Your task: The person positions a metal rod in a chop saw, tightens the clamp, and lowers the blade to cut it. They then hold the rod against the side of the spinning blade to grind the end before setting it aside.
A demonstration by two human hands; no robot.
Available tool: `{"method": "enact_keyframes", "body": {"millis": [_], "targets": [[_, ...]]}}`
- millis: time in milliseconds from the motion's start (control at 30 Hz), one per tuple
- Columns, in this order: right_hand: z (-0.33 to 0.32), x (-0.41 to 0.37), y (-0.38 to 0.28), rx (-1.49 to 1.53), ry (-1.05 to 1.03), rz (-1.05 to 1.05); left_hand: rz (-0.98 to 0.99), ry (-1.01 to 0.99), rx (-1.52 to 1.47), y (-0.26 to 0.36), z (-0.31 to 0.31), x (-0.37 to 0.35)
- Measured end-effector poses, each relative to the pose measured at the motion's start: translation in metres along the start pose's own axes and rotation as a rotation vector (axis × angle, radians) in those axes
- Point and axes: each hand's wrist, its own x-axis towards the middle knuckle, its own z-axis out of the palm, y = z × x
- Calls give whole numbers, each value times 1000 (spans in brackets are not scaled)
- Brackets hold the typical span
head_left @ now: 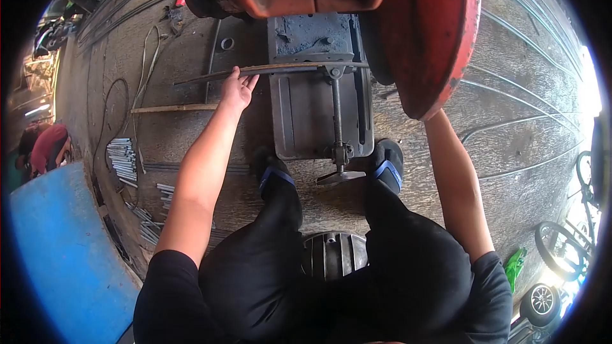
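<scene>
A long, thin metal bar lies across the grey base of a red cut-off saw. My left hand is at the bar's left part, palm turned up, with the thumb against the bar and the fingers just below it. The bar passes between the vise jaws, in front of the vise screw and its handle. My right forearm reaches up behind the saw's red guard, which hides my right hand and whatever it touches.
Cut metal rods lie in piles at left, near a blue panel. A ring and a wooden stick are on the floor. Long rods stretch along the right. Another person is at far left. A ribbed metal part sits between my legs.
</scene>
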Motion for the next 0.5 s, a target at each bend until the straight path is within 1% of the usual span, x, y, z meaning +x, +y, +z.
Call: {"method": "enact_keyframes", "body": {"millis": [33, 67, 133, 167, 200, 233, 267, 300, 333, 367, 433, 467, 500], "targets": [[-3, 3, -1, -67, 23, 20, 1, -2, -2, 0, 0, 1], [1, -9, -12, -69, 21, 16, 5, -14, 1, 0, 0, 2], [22, -48, -49, -513, 100, 95, 14, -24, -6, -1, -4, 6], [20, -46, -62, -678, 114, -11, 8, -32, -4, -1, -5, 8], [12, -51, -82, -703, 68, -319, 1, -40, -2, -1, -7, 10], [53, -89, -115, -572, 152, -461, 3, -40, -8, -1, -5, 7], [74, -106, -147, -531, 119, -673, 17, -23, -4, -1, 0, 2], [93, -118, -185, -626, 49, -862, 31, -8, 0, -1, 2, -1], [121, -140, -223, -860, 195, -820, 31, -11, -5, -1, 1, 1], [113, -114, -269, -508, -95, -1026, 9, -10, -17, -2, -3, 8], [216, -197, -275, -628, -332, -1236, -15, -16, -38, -1, -3, 9], [234, -196, -292, -651, -428, -1179, 5, -17, -16, -2, -2, 6], [241, -200, -293, -664, -428, -1186, 24, -20, 5, -2, 1, 4]]}}
